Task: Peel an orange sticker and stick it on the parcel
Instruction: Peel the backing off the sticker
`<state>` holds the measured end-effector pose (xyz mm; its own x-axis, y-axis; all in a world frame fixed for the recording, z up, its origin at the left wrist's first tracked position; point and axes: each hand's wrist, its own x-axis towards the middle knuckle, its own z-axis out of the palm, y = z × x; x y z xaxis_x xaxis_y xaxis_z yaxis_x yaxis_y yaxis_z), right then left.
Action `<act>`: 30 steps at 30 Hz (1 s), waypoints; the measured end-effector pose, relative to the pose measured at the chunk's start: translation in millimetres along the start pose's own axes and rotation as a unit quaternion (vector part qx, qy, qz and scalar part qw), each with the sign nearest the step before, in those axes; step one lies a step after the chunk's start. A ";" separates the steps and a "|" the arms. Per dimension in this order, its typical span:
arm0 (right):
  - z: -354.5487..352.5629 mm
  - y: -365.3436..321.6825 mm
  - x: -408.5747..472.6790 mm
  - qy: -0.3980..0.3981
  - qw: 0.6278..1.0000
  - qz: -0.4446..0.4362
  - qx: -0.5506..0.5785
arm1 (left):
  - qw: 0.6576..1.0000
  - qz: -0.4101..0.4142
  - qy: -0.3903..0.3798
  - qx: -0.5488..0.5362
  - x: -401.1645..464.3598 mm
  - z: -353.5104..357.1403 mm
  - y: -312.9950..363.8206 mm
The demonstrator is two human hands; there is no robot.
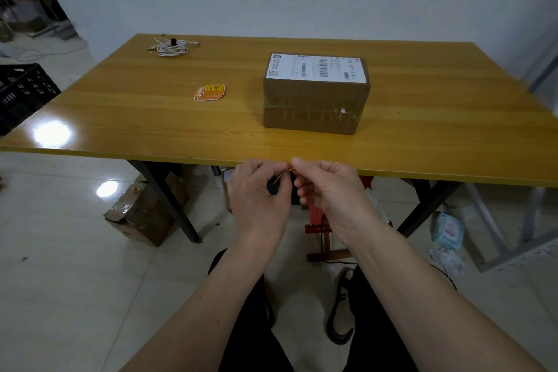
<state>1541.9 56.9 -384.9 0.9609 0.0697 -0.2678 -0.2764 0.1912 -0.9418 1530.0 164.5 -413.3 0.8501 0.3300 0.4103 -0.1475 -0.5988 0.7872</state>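
Note:
A brown cardboard parcel (314, 100) with a white shipping label on top stands on the yellow wooden table (151, 118), right of centre. A small stack of orange stickers (210, 92) lies to its left. Just in front of the table's near edge, my left hand (259, 193) and my right hand (326, 187) meet, fingertips pinched together on one thin sticker (285, 174) seen edge-on between them. Most of that sticker is hidden by my fingers.
A coiled white cable (172, 47) lies at the table's far left. A black crate (21, 93) stands left of the table. Cardboard boxes (142, 214) and a red stool (320, 220) sit under it. A metal frame (513, 238) leans at right.

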 end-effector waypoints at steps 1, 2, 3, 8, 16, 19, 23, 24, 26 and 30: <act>-0.1 -0.1 0.3 0.005 1.000 -0.002 -0.002 | 1.000 0.001 0.002 0.004 0.5 0.0 0.1; -0.2 -0.3 0.7 0.010 1.000 -0.004 -0.003 | 1.000 0.003 0.004 0.005 0.9 0.0 0.3; -0.5 -0.4 1.1 0.016 1.000 -0.008 -0.002 | 1.000 0.007 0.002 0.007 1.1 0.0 0.9; -3.0 -0.3 2.9 0.035 0.999 -0.038 0.013 | 0.998 0.007 -0.024 -0.054 -2.0 -2.0 6.9; -1.7 2.6 0.3 0.026 0.997 -0.070 0.002 | 0.997 -0.008 -0.009 -0.072 0.2 -2.1 4.4; -1.2 2.8 0.0 0.025 0.997 -0.071 -0.003 | 0.998 -0.012 -0.014 -0.056 0.4 -2.4 2.7; 1.2 3.1 0.6 0.025 0.997 -0.066 0.015 | 0.999 -0.013 -0.017 -0.043 0.2 -1.6 0.8; 1.4 2.5 0.9 0.029 0.997 -0.066 0.014 | 0.999 -0.012 -0.019 -0.041 0.4 -1.6 0.8; 1.2 1.7 1.7 0.039 0.997 -0.066 0.004 | 0.999 -0.008 -0.024 -0.036 0.8 -1.5 1.1; 0.8 0.6 1.8 0.039 0.997 -0.059 -0.002 | 0.999 -0.012 -0.037 -0.034 1.8 -1.6 1.4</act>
<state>1543.4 58.0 -385.8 0.9849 -0.0301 -0.1707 -0.1620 0.1905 -0.9682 1530.5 165.4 -410.8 0.8888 0.2866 0.3577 -0.1585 -0.5399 0.8266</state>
